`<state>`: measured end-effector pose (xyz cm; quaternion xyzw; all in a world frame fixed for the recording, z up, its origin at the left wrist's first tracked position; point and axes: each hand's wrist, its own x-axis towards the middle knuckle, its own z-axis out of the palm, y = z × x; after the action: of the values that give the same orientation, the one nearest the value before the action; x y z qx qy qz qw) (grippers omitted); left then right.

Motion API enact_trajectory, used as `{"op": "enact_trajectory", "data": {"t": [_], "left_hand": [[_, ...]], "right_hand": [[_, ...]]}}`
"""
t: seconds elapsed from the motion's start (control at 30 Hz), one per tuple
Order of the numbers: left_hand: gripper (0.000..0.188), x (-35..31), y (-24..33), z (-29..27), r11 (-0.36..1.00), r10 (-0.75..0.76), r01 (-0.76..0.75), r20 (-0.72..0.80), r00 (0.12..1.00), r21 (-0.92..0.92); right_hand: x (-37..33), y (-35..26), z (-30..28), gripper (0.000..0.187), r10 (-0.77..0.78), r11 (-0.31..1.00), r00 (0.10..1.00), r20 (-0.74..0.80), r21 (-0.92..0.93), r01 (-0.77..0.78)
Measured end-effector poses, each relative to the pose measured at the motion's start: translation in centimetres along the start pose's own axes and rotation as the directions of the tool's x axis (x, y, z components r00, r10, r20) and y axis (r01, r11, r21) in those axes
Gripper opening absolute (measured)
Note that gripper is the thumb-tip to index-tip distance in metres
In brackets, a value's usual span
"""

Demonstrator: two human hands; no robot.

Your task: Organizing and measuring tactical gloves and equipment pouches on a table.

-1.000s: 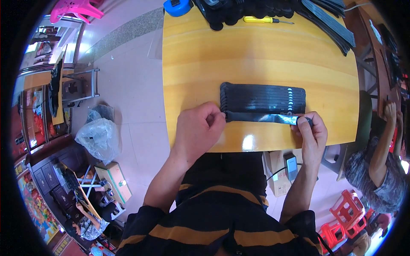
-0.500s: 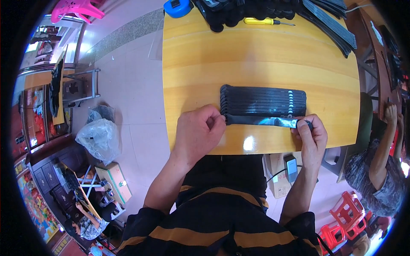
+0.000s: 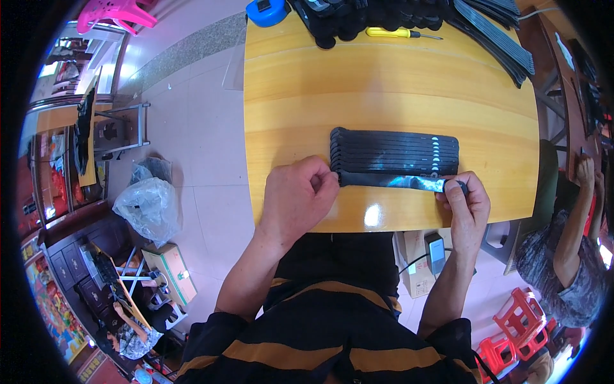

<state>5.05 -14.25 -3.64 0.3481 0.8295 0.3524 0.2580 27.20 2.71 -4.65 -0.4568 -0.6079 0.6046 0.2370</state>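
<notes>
The left hand (image 3: 299, 195) is at the left end of the glossy black strap (image 3: 387, 181), thumb and index finger closed together; the fingers hide the contact, but the hand appears to pinch the strap's end. The right hand (image 3: 469, 203) grips the opposite end between thumb and fingers, with a dark rounded tip showing beyond the thumb.

The strap lies crosswise between the two hands, near the front edge of the yellow wood-grain table (image 3: 300, 102). Directly behind it, a row of overlapping black straps (image 3: 390, 152) lies parallel, with rounded ends aligned at the left and pale marks aligned near the right.

Along the far edge of the table are a blue rounded case (image 3: 266, 11), a heap of black pieces (image 3: 371, 16), a yellow-handled screwdriver (image 3: 400, 32) and, at the right corner, a bundle of grey-and-black strips (image 3: 491, 37).
</notes>
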Motion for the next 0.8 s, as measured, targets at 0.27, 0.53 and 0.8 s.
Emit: {"op": "enact_trajectory", "data": {"t": [0.27,0.53,0.8], "left_hand": [[0.013,0.14,0.05,-0.04,1.000,-0.025,0.025,0.017,1.000,0.010],[0.014,0.31,0.31,-0.19,1.000,-0.016,0.016,0.009,1.000,0.018],[0.015,0.09,0.42,0.26,0.995,0.033,-0.029,-0.045,0.998,0.100]], "right_hand": [[0.11,-0.03,0.07,0.012,0.000,1.000,1.000,-0.004,-0.014,0.000],[0.12,-0.17,0.23,0.012,0.001,0.999,1.000,-0.016,-0.035,-0.001],[0.00,-0.08,0.37,0.014,-0.002,1.000,1.000,-0.025,0.005,0.002]]}}
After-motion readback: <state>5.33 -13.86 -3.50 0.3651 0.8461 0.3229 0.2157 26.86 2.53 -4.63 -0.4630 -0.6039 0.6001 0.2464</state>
